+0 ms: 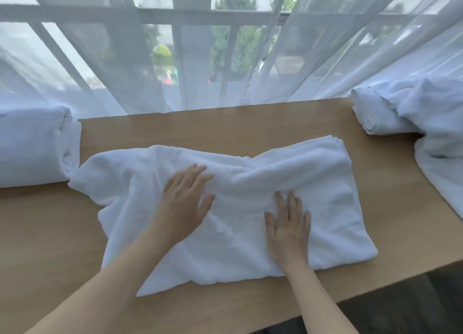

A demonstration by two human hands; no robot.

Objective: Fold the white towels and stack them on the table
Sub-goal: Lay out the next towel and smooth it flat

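A white terry towel [250,208], partly folded and rumpled along its far edge, is spread across the middle of the light wooden table [225,125]. Both hands are laid flat on it with fingers straight, nothing being gripped: the left hand [185,203] near the towel's centre, the right hand [288,231] toward its right half. A folded white towel stack [32,145] is seen at the table's left end, and a loose heap of white towels [413,113] at its right end. Sheer white curtains [225,57] hang behind.
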